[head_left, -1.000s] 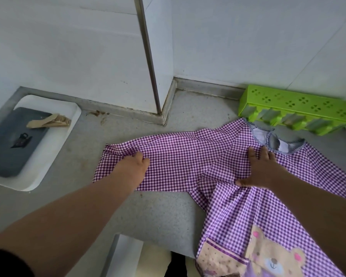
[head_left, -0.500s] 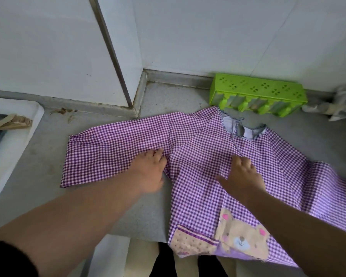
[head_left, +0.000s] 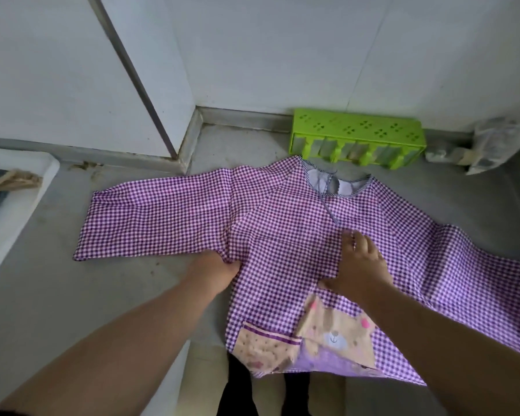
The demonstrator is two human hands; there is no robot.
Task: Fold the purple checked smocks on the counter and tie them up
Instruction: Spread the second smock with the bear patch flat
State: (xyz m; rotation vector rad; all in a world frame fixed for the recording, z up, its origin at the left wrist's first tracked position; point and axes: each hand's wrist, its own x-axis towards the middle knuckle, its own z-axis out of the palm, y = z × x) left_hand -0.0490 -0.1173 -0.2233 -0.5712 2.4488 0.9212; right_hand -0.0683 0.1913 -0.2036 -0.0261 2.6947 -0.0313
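A purple checked smock [head_left: 282,223] lies spread face up on the grey counter [head_left: 72,295], neck toward the wall, its bear pocket hanging over the front edge. Its left sleeve [head_left: 156,217] stretches flat to the left. My left hand [head_left: 213,271] sits at the underarm seam, fingers curled round the fabric edge and partly hidden by it. My right hand [head_left: 357,265] rests flat on the chest of the smock, fingers straight and pointing at the neck. The right sleeve runs out of view at the right.
A green plastic rack [head_left: 357,139] stands against the wall behind the neck. A crumpled clear bag [head_left: 499,142] lies at the back right. A white tray [head_left: 9,205] holding a dark pad and wooden pegs sits at the left. The counter's front edge is just below my arms.
My left hand slid right along the sleeve to the underarm and curled into the fabric. My right hand moved down from the neck to the chest. The view shifted right.
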